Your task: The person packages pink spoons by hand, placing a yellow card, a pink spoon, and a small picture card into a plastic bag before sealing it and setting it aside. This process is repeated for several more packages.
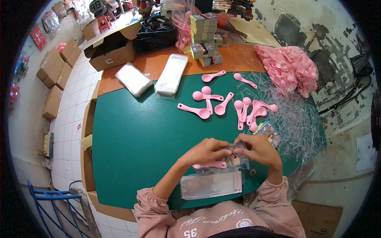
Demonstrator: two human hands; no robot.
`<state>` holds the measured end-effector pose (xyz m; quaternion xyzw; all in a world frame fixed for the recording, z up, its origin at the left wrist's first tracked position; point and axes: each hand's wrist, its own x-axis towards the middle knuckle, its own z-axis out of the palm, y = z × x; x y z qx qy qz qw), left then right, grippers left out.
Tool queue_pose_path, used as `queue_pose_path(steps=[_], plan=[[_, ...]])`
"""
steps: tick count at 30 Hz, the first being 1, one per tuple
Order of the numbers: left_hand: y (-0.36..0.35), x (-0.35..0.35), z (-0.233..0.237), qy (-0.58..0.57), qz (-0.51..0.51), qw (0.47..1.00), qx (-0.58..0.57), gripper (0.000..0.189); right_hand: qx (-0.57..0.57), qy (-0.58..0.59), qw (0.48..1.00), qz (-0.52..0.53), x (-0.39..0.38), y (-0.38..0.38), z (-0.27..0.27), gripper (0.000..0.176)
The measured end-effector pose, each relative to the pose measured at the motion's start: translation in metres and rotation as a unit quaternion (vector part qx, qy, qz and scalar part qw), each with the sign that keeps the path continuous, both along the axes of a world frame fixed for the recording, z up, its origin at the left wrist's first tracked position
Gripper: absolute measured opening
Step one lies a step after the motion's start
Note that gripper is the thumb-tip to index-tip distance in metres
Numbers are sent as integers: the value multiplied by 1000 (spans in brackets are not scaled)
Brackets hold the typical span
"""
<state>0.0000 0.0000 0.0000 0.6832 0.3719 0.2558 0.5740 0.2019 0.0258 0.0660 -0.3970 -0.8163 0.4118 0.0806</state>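
My left hand point(207, 152) and my right hand point(258, 150) meet at the front of the green table, fingers pinched along the edge of a clear plastic bag point(245, 162). A printed card point(235, 159) shows through the bag's film. Below my left fingers lies a pink measuring spoon point(212, 165), overlapping the bag in this view. Nearer my body is a stack of clear plastic bags point(208, 185). Just beyond my right hand sits a pile of printed cards point(270, 133).
Several loose pink spoons point(224, 104) lie across the green tabletop point(139, 150). Thin clear plastic strips point(297, 123) heap at the right, below a bag of pink spoons point(287, 67). Behind are white packs point(171, 75), bundled card stacks point(204, 39) and an open carton point(111, 55).
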Motion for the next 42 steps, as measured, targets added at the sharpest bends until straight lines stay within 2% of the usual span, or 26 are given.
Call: queue_pose_path(steps=[2, 6, 8, 9, 12, 13, 15, 16, 17, 19, 21, 22, 26, 29, 30, 31, 32, 33, 34, 35, 36, 40, 42], plan=[[0, 1, 10, 73, 1, 997, -16, 49, 23, -22, 999, -12, -4, 1, -8, 26], [-5, 1, -8, 40, 73, 995, 55, 54, 57, 78, 995, 27, -1, 6, -29, 25], [-9, 3, -11, 108, 112, 983, 98, 58, -67, 139, 988, -13, -1, 4, -38, 22], [-11, -1, -7, 111, 113, 983, 98, 58, -67, 141, 988, -11, -3, 4, -35, 22], [-16, -27, 0, 129, -7, 991, 29, 58, -106, 115, 986, -54, -4, 5, -26, 22], [-19, -37, -3, 129, -8, 991, 27, 58, -86, 80, 989, -84, 0, 6, -29, 21], [-29, -52, -12, -45, 39, 998, -24, 57, -70, 44, 990, -116, 2, 3, -36, 20], [-33, -55, -17, -101, 83, 989, -64, 55, -105, 113, 979, -130, 1, -1, -39, 22], [-35, -56, -19, -101, 85, 989, -67, 55, -138, 182, 963, -142, -1, -3, -41, 24], [-39, -57, -19, -157, 142, 969, -131, 53, -188, 190, 957, -115, -4, -8, -35, 23], [-40, -59, -12, -145, 123, 971, -146, 53, -248, 168, 945, -134, 1, -11, -43, 23], [-40, -59, -9, -131, 100, 973, -160, 54, -134, 141, 975, -104, -2, -13, -39, 17], [-43, -54, -9, -130, 58, 974, -177, 53, -162, 179, 957, -160, -5, -16, -51, 17], [-45, -48, -16, -103, 72, 980, -156, 48, -100, 176, 961, -187, -8, -15, -58, 16], [-48, -43, -19, -35, 194, 977, -78, 49, -13, 181, 960, -212, -13, -15, -54, 16], [-53, -38, -21, 35, 309, 951, 0, 50, 73, 184, 951, -238, -18, -18, -50, 16], [-60, -34, -21, -38, 289, 954, -66, 55, 79, 161, 963, -203, -21, -21, -42, 23], [-68, -26, -19, -39, 287, 954, -70, 55, 76, 158, 963, -205, -22, -24, -35, 23], [-78, -16, -16, -159, 279, 932, -169, 57, 95, 147, 981, -83, -23, -27, -30, 29], [-87, -9, -15, -275, 267, 885, -264, 59, 110, 135, 984, 42, -24, -30, -27, 35], [-93, -7, -15, -277, 250, 888, -270, 59, 105, 115, 984, 86, -24, -35, -28, 38], [-103, -4, -31, -278, 267, 887, -255, 55, 144, 48, 987, 41, -29, -53, -39, 28], [-100, -6, -30, -236, 284, 903, -221, 51, 155, 46, 986, 31, -37, -60, -49, 26]])
